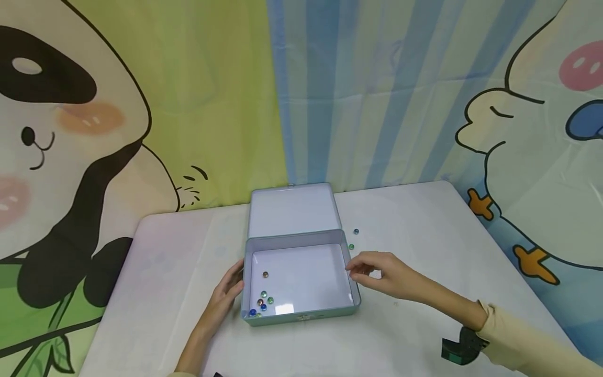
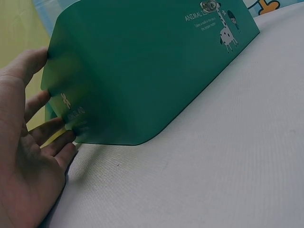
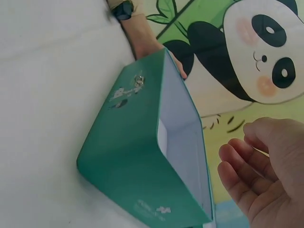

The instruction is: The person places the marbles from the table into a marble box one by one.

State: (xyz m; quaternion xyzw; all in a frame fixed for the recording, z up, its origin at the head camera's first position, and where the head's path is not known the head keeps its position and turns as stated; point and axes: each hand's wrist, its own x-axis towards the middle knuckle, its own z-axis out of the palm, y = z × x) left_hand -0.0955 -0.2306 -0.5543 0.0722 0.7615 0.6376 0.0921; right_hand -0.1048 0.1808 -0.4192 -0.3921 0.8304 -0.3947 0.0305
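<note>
A green metal box (image 1: 301, 316) with its lid (image 1: 294, 210) folded back lies on the table. Inside, several glass marbles (image 1: 264, 294) are gathered mostly near the front left corner. My left hand (image 1: 223, 298) rests its fingertips and thumb against the box's left wall; the left wrist view shows these fingers (image 2: 61, 124) spread along the green side. Over the right rim hovers my right hand (image 1: 383, 272), its fingers loosely bent. In the right wrist view nothing shows between the fingers (image 3: 247, 175) and thumb.
Two marbles lie on the white table right of the box: a green one (image 1: 351, 246) and a bluish one (image 1: 356, 231) farther back. Behind the table hangs a printed curtain (image 1: 216, 104) with a panda. A dark band (image 1: 464, 346) is on the right wrist.
</note>
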